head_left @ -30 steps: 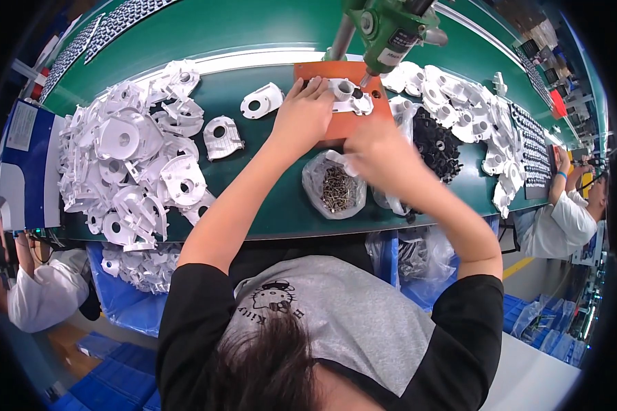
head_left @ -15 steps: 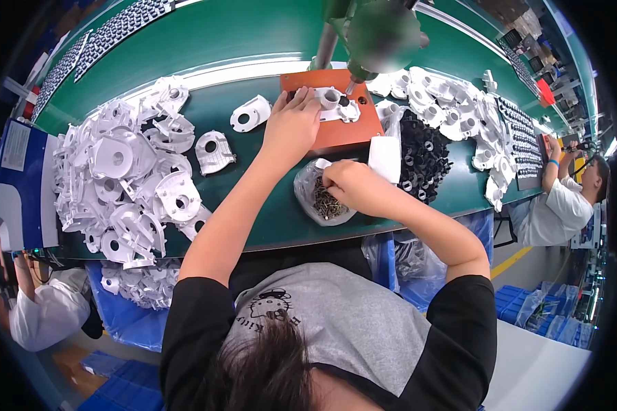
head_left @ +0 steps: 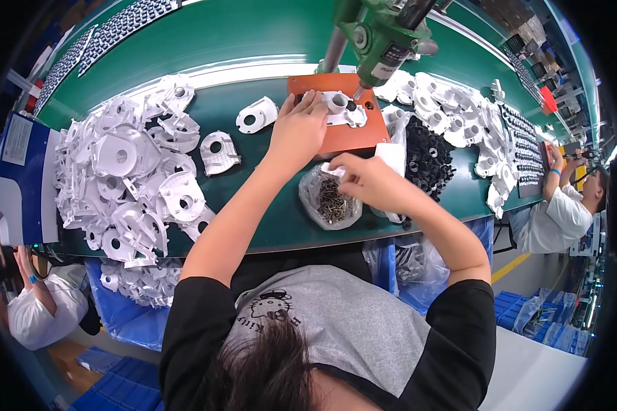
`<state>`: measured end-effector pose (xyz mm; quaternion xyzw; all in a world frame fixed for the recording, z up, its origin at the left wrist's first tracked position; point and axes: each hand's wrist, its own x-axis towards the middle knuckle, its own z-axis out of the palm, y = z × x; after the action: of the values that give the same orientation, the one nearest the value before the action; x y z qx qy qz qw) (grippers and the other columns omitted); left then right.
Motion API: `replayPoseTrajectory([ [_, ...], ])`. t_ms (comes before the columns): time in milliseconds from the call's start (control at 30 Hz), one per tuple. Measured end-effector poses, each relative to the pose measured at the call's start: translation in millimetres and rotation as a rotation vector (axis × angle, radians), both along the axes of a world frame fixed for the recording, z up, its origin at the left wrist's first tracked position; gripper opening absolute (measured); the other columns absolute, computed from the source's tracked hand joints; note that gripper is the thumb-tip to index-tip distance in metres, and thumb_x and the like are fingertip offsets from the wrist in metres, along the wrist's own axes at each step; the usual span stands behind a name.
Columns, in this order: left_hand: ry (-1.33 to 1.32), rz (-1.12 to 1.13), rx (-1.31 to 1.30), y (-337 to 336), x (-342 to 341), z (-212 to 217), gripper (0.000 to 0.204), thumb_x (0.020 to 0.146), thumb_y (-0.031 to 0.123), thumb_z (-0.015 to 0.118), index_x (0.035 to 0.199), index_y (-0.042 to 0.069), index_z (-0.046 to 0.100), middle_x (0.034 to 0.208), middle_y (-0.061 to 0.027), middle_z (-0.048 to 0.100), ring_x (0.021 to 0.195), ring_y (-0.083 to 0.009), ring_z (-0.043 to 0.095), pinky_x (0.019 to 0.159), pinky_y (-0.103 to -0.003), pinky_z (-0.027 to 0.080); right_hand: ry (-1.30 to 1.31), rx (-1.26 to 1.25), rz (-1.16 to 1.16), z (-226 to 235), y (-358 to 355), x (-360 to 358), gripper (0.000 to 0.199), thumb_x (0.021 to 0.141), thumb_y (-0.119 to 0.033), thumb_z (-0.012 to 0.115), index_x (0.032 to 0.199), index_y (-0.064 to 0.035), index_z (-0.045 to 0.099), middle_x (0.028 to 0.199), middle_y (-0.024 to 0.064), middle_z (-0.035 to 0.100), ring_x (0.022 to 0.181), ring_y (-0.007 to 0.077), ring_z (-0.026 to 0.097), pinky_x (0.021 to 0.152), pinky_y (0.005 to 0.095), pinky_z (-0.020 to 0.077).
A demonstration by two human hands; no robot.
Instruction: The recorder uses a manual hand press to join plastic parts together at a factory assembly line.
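Observation:
On an orange fixture block [head_left: 349, 140] lies a white plastic housing [head_left: 336, 103] with a round collar and a small black piece [head_left: 352, 106] beside it. My left hand [head_left: 300, 129] holds the housing's left end, its fingers laid over it and hiding that end. Close to the rim of a clear plastic bag of screws [head_left: 334, 205], my right hand [head_left: 373, 183] is closed in a pinch. Whatever lies between its fingertips is too small to make out. Above the housing, the tip of a green screwdriving machine [head_left: 384, 48] points down near the black piece.
White housings [head_left: 120, 154] are heaped at left; two more [head_left: 219, 152] lie nearer the fixture. Black parts [head_left: 428, 154] and white collared parts [head_left: 452, 109] are piled at right. Blue-lined bins [head_left: 127, 322] stand below the table edge. Other people [head_left: 562, 205] sit at both sides.
My right hand has risen out of the screw bag, its fingers drawn together near the rim. My left hand stays on the housing. The view has shifted slightly.

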<state>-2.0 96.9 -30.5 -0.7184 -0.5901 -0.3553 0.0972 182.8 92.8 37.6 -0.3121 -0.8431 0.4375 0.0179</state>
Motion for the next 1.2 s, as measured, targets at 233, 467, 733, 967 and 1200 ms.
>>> replayPoseTrajectory([
  [233, 0.005, 0.015, -0.010, -1.9, -1.1, -0.1, 0.016, 0.084, 0.013, 0.052, 0.091, 0.000, 0.057, 0.113, -0.0155, 0.061, 0.113, -0.0259, 0.054, 0.097, -0.046, 0.038, 0.151, -0.106, -0.260, 24.7, 77.0, 14.3, 0.016, 0.078, -0.009, 0.066, 0.091, -0.0001, 0.068, 0.074, 0.0019, 0.064, 0.063, 0.0050, 0.052, 0.058, 0.0199, 0.0432],
  [467, -0.002, 0.041, -0.022, 0.6, 1.8, -2.3, 0.017, 0.084, 0.013, 0.055, 0.096, 0.003, 0.060, 0.114, -0.0137, 0.060, 0.113, -0.0251, 0.053, 0.097, -0.044, 0.038, 0.303, -0.171, -0.370, -6.6, 120.5, 2.3, 0.019, 0.080, -0.012, 0.066, 0.092, 0.0038, 0.065, 0.080, 0.0048, 0.064, 0.069, 0.0083, 0.055, 0.065, 0.0219, 0.0445],
  [733, 0.018, 0.045, -0.039, -0.7, 0.7, 0.2, 0.024, 0.085, 0.014, 0.054, 0.104, 0.001, 0.058, 0.113, -0.0143, 0.060, 0.114, -0.0251, 0.053, 0.098, -0.045, 0.038, 0.300, -0.061, -0.335, -20.2, 128.4, -5.9, 0.020, 0.078, -0.011, 0.065, 0.089, 0.0056, 0.065, 0.081, 0.0072, 0.066, 0.071, 0.0093, 0.056, 0.061, 0.0208, 0.0423],
  [967, -0.003, 0.035, -0.047, -0.2, 0.9, -0.3, 0.023, 0.085, 0.013, 0.054, 0.104, 0.001, 0.057, 0.113, -0.0142, 0.060, 0.114, -0.0254, 0.052, 0.098, -0.045, 0.038, 0.375, -0.130, -0.238, -13.3, 131.4, -10.3, 0.019, 0.078, -0.004, 0.062, 0.094, 0.0055, 0.064, 0.087, 0.0086, 0.065, 0.079, 0.0125, 0.059, 0.074, 0.0242, 0.0465],
  [1200, 0.005, 0.032, -0.044, -1.0, 1.5, 0.4, 0.018, 0.084, 0.012, 0.054, 0.099, 0.002, 0.058, 0.115, -0.0132, 0.059, 0.115, -0.0248, 0.052, 0.098, -0.045, 0.038, 0.336, -0.241, -0.198, -8.7, 133.5, -11.6, 0.005, 0.078, -0.001, 0.061, 0.081, 0.0022, 0.060, 0.090, 0.0108, 0.064, 0.088, 0.0170, 0.060, 0.083, 0.0288, 0.0460],
])
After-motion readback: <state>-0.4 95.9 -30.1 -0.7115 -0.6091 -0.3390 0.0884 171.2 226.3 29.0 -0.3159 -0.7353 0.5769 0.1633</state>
